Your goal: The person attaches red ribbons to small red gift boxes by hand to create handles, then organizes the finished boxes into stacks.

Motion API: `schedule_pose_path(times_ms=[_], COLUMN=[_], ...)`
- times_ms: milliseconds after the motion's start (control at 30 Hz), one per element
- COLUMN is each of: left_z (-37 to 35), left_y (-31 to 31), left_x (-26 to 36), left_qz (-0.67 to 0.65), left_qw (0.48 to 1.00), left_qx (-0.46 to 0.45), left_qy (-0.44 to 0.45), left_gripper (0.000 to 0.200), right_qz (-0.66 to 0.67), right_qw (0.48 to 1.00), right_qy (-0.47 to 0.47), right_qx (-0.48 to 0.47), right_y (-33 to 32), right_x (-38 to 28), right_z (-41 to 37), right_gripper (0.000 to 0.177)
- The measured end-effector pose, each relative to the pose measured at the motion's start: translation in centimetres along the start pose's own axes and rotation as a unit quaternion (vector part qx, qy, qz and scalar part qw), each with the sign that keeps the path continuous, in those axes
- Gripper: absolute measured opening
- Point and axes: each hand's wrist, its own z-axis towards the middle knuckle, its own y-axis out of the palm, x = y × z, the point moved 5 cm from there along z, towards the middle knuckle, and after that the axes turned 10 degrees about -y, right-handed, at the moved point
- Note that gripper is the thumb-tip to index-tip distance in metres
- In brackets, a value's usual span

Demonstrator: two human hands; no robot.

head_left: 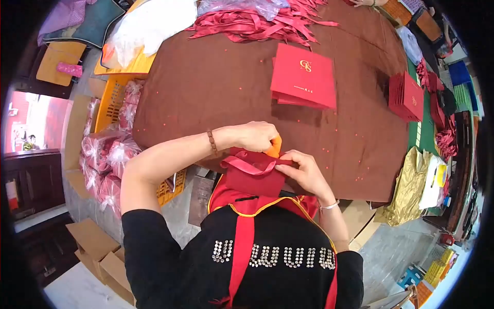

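Close to my body, a red paper bag (254, 181) is held at the table's front edge, with a pink-red ribbon handle (249, 165) looped across it. My left hand (254, 137) is curled closed at the bag's far edge. Something orange (275, 147), perhaps a finger cover, shows at its fingers; what they grip is hidden. My right hand (304, 174) pinches the bag's right edge between thumb and fingers. Beyond both hands, a red bag with gold lettering (303, 77) lies on the brown tablecloth (206, 87).
Red ribbons (257, 24) are heaped at the far edge. A stack of red bags (406, 97) stands at the right. Plastic-wrapped red bundles (109, 154) and a yellow crate (109, 103) are at the left. Another person's hand (365, 2) shows at the top.
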Motion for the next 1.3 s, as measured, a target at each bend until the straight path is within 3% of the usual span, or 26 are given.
schedule_pose_path(times_ms=[67, 133, 400, 600, 667, 700, 733, 800, 900, 1000, 1133, 1233, 1300], left_z=[0.4, 0.3, -0.2, 0.9, 0.7, 0.6, 0.8, 0.4, 1.3, 1.0, 0.7, 1.6, 1.7], left_y=[0.2, 0.1, 0.8, 1.6, 0.8, 0.9, 0.9, 0.6, 0.0, -0.5, -0.1, 0.9, 1.3], left_x=[-0.4, -0.2, -0.4, -2.1, -2.9, -2.7, -1.7, -0.8, -1.9, -3.1, -3.1, -3.0, -3.0], left_qz=[-0.021, -0.044, -0.146, -0.256, -0.447, -0.434, -0.356, -0.315, -0.323, -0.360, -0.360, -0.405, -0.378], left_qw=[0.999, 0.996, 0.987, 0.967, 0.891, 0.899, 0.933, 0.947, 0.946, 0.932, 0.932, 0.914, 0.925], left_qx=[0.008, 0.017, 0.021, 0.004, 0.006, -0.001, 0.030, 0.058, 0.032, 0.008, 0.003, 0.004, 0.022], left_qy=[0.034, 0.069, 0.062, -0.004, -0.085, -0.053, 0.033, 0.007, 0.023, -0.040, -0.034, 0.011, -0.025], left_gripper=[0.017, 0.015, 0.015, 0.016, 0.017, 0.016, 0.015, 0.016, 0.017, 0.021, 0.024, 0.030, 0.030], right_qz=[0.053, 0.060, 0.045, 0.022, 0.031, 0.038, 0.038, 0.065, 0.081, 0.102, 0.136, 0.130, 0.117], right_qw=[0.994, 0.993, 0.997, 0.992, 0.990, 0.988, 0.988, 0.989, 0.987, 0.985, 0.979, 0.985, 0.988], right_qy=[0.088, 0.094, 0.011, 0.011, 0.000, -0.012, -0.010, 0.060, 0.075, 0.085, 0.111, 0.065, 0.052], right_qx=[-0.031, -0.028, -0.063, -0.126, -0.140, -0.151, -0.150, -0.116, -0.117, -0.115, -0.103, -0.089, -0.087], right_y=[0.0, -0.1, -1.2, -1.6, -1.2, -1.0, -0.9, -0.5, -0.4, -0.6, -0.3, 0.4, 0.6], right_x=[0.5, 0.9, -0.2, 0.4, 0.5, 0.5, 0.8, 2.0, 2.4, 2.7, 2.8, 3.3, 3.5], right_z=[-0.1, -0.2, 0.4, 1.1, 0.9, 0.7, 0.7, 0.9, 0.9, 0.5, 0.2, -0.1, -0.1], right_gripper=[0.014, 0.012, 0.010, 0.011, 0.012, 0.012, 0.012, 0.013, 0.012, 0.013, 0.015, 0.020, 0.021])
